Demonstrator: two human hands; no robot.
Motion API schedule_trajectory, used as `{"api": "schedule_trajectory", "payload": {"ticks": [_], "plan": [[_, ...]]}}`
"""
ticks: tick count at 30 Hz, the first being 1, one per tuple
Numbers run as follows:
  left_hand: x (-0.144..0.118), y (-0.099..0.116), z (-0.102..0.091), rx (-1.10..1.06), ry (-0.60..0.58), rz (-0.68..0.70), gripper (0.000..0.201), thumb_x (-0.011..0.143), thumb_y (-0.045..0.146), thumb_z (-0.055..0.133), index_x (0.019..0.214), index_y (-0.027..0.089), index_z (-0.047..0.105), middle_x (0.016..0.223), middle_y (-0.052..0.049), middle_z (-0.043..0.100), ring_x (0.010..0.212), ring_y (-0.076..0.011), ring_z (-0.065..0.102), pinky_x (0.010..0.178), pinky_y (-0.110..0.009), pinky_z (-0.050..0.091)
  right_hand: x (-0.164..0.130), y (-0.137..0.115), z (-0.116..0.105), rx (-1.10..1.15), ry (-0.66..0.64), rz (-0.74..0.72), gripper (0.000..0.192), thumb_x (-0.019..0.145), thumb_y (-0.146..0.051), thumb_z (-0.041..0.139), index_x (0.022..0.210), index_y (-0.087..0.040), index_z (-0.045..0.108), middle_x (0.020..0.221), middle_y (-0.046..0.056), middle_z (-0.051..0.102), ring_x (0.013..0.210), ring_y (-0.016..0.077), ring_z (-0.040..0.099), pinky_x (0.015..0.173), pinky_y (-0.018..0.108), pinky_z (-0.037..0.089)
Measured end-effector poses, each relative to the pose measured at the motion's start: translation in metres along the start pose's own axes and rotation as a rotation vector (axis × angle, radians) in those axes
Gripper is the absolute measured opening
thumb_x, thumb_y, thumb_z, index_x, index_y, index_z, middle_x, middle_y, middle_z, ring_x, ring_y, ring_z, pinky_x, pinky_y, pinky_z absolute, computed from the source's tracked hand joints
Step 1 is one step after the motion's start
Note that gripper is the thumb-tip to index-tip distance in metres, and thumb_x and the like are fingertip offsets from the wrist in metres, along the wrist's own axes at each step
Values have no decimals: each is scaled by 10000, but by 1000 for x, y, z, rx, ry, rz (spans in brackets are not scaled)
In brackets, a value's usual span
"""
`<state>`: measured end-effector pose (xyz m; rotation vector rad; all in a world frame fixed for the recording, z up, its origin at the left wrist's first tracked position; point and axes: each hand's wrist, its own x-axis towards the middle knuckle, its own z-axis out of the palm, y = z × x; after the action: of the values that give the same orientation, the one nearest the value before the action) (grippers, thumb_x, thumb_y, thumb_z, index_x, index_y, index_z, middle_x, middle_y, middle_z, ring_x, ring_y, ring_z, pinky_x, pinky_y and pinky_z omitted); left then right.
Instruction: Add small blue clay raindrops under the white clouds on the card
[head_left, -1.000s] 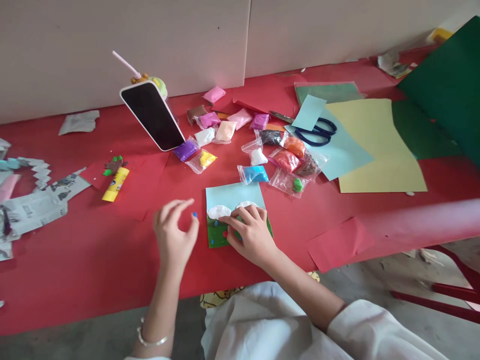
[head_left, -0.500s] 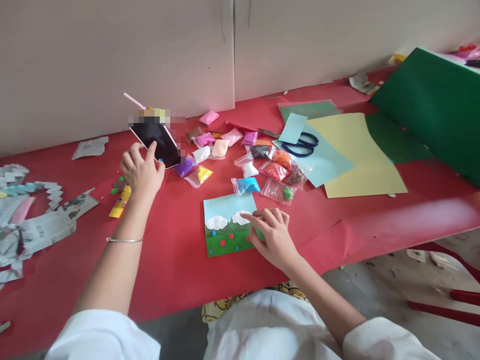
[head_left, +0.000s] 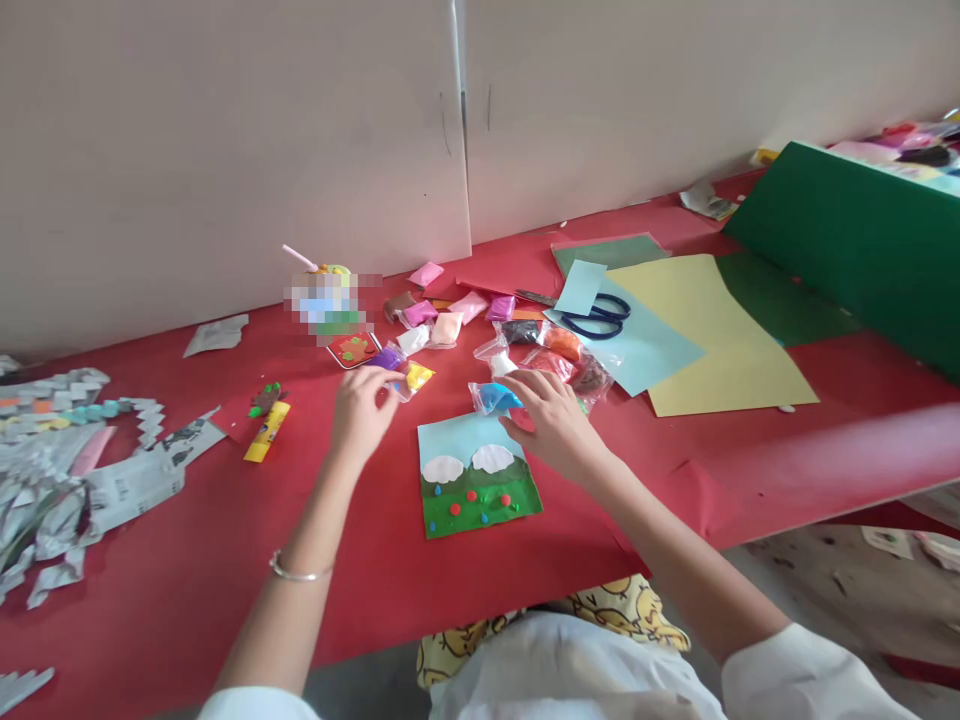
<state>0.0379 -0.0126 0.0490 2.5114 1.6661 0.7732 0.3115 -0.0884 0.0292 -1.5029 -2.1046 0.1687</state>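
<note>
Head camera: a person seated at a red table (head_left: 187, 560) works over a small clay picture card (head_left: 475, 474) showing white clouds above a green strip dotted red and blue. The right hand (head_left: 551, 425), just past the card's far right corner, has its fingers loosely bent at a bag of blue clay (head_left: 491, 397); whether they have closed on it cannot be told. The left hand (head_left: 361, 412), off the card's far left corner, pinches at a bag of yellow clay (head_left: 415, 377), though a firm grip is not clear either. The likely trouble is close by: a wrist or sleeve dragged back across the card could flatten the soft clouds, and a tug on one bag could scatter the crowded heap of clay bags (head_left: 480, 330) beyond the card. Scissors (head_left: 596, 318) lie on coloured paper sheets (head_left: 712, 340) further right of the card, near enough to snag a sweeping reach. Open red surface lies left of the card and toward the near table edge, while newspaper scraps (head_left: 67, 470) crowd the far left.
</note>
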Motion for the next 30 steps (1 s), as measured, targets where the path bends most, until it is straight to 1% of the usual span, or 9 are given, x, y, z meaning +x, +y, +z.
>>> {"api": "schedule_trajectory", "payload": {"ticks": [3,6,8,11,14,19,25,27,30], "plan": [[-12,36,17,-173,-82,53,190,845,167,536,940,215,694,962,-42,689,952,-207,610,897,-349,458,21,7,13,-33,-88,0,560,859,-343,635,1377,-201,475,1346,132,555,1208,329,474,913,480,434],[-17,61,34,-267,-132,21,188,829,112,544,908,207,686,927,-39,687,938,-199,624,888,-348,473,30,10,22,-38,-170,13,496,852,-313,656,1319,-193,538,1263,138,618,1161,329,518,897,476,443],[-17,69,42,-322,-151,-7,182,826,103,552,897,206,685,920,-38,687,924,-197,629,871,-347,486,30,12,26,-16,-174,17,419,848,-270,663,1253,-192,590,1180,130,658,1102,312,558,882,457,451],[-17,72,50,-397,-162,-28,208,839,107,536,950,207,681,954,-39,689,939,-190,636,865,-336,504,27,14,28,75,-131,30,368,841,-217,665,1204,-185,616,1115,120,673,1026,273,605,851,411,478],[-18,69,54,-453,-135,-61,215,871,150,512,1002,197,676,1017,-58,674,977,-182,637,872,-322,519,25,15,31,183,-105,-13,375,852,-207,652,1222,-178,603,1114,114,670,1005,242,625,844,375,507],[-22,62,53,-575,-99,-185,148,817,282,637,904,201,724,988,-62,653,954,-196,641,841,-324,541,23,8,33,244,-69,-143,349,888,-231,621,1232,-173,597,1140,108,673,1025,223,632,883,367,513],[-25,64,49,-763,-81,-354,249,734,431,716,784,189,736,884,-58,641,836,-188,651,720,-299,563,21,1,33,193,3,-245,308,946,-305,539,1219,-187,619,1101,105,689,1002,196,631,869,346,505],[-26,67,49,-790,-74,-389,266,719,443,723,735,177,719,865,-56,628,788,-173,642,687,-286,561,20,0,33,169,17,-269,312,950,-308,531,1226,-196,624,1083,104,692,999,193,628,863,341,502],[-26,71,50,-766,-66,-368,215,737,388,702,702,177,687,863,-48,613,758,-155,627,680,-276,556,20,0,32,147,7,-278,323,954,-300,525,1257,-236,616,1076,91,694,991,188,626,854,336,500]]}}
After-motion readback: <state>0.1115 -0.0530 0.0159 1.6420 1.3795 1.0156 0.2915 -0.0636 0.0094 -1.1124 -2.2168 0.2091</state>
